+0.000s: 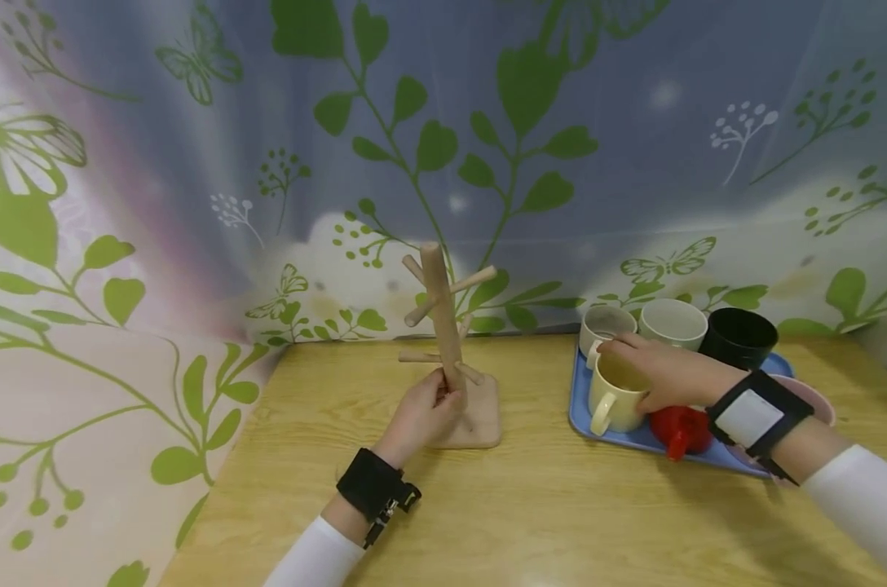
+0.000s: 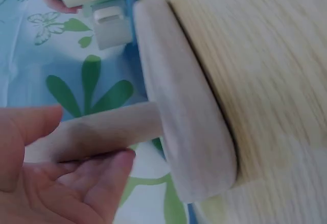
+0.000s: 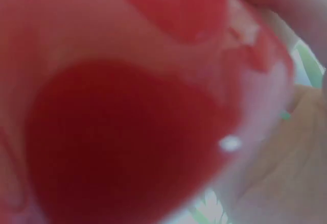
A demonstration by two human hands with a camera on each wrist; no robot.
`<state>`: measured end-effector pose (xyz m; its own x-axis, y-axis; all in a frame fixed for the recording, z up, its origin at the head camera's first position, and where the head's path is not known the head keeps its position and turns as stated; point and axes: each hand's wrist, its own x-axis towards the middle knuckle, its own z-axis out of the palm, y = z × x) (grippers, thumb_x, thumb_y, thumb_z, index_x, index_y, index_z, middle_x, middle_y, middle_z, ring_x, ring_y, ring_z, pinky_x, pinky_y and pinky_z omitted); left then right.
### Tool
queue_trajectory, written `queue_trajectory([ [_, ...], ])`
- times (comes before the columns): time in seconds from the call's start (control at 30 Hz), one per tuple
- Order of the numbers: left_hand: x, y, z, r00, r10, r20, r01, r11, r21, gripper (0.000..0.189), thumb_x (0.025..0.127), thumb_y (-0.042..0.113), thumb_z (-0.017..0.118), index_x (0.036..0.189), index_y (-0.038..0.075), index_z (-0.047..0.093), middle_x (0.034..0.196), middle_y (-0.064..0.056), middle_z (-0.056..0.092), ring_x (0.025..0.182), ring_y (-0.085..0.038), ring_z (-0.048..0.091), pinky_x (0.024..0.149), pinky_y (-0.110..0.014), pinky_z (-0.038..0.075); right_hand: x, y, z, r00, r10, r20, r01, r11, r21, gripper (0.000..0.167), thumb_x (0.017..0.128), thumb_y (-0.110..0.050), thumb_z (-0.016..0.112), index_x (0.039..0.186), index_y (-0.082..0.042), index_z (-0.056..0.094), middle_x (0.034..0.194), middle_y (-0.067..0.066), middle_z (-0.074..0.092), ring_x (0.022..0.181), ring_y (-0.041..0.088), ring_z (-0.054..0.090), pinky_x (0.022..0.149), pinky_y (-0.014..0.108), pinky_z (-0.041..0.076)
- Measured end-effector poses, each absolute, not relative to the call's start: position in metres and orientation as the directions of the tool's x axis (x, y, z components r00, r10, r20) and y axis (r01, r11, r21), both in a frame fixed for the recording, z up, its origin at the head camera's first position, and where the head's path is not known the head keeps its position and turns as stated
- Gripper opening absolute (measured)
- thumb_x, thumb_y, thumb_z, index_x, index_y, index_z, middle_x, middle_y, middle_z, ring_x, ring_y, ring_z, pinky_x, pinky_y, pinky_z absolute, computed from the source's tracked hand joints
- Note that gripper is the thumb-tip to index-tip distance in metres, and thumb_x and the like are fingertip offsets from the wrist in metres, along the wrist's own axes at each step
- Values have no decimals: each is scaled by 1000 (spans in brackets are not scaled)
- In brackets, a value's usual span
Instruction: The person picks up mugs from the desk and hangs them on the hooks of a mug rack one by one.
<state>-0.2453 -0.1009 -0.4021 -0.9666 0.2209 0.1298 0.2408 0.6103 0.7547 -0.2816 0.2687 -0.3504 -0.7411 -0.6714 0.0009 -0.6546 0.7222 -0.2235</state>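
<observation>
A wooden mug tree (image 1: 436,285) with several pegs stands upright on the table. My left hand (image 1: 423,412) holds its post low down, just above the flat base (image 1: 483,412); in the left wrist view, thumb and fingers lie on opposite sides of the post (image 2: 112,127). Over at the blue tray (image 1: 580,391), my right hand (image 1: 671,373) grips a pale yellow mug (image 1: 623,412) by its rim, fingers over the far side and thumb on the near side. Right below that hand is a red mug (image 1: 681,428), which fills most of the right wrist view, blurred.
Behind the yellow mug, a greyish mug (image 1: 608,318), a white mug (image 1: 674,322) and a black mug (image 1: 739,342) stand along the tray's back. Something pink (image 1: 818,398) is partly hidden by the right wrist. A leaf-patterned curtain (image 1: 429,147) hangs behind the wooden table (image 1: 326,391).
</observation>
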Motion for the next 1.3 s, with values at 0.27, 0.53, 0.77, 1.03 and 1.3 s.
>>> queue_trajectory([
  [0.27,-220,-108,-387,-950,308,47,231,597,768,52,101,31,51,148,11,40,140,-19,57,124,-32,60,97,-46,54,-269,264,-331,-781,-620,78,-623,764,-164,88,65,-24,90,139,-6,46,139,17,50,110,31,64,81,43,58],
  [0.53,-181,-90,-356,-873,486,24,331,556,763,51,102,35,50,146,11,45,149,-14,49,126,-27,60,102,-37,52,-233,244,-325,-828,-468,308,-559,734,-387,93,65,-39,90,137,-3,45,121,15,56,102,28,58,79,44,54],
  [0.77,-165,-61,-342,-781,455,427,624,593,509,42,93,31,64,133,16,60,131,-3,66,121,-16,63,100,-31,53,-210,218,-339,-875,-406,264,-482,676,-557,97,70,-47,85,143,-2,41,138,20,50,107,32,57,81,44,52],
  [1.03,-167,-49,-344,-745,484,459,666,558,495,32,89,26,69,117,10,71,107,-6,76,94,-11,72,79,-11,55,-201,195,-348,-874,-435,215,-465,624,-627,91,68,-45,87,139,-3,46,130,17,58,99,25,60,69,29,53],
  [1.3,-161,-73,-334,-788,462,407,614,535,580,16,91,20,68,100,10,75,89,-4,76,75,-5,68,67,-11,53,-201,183,-370,-773,-625,109,-486,472,-735,90,80,-39,79,147,1,34,137,21,52,104,30,63,77,31,59],
])
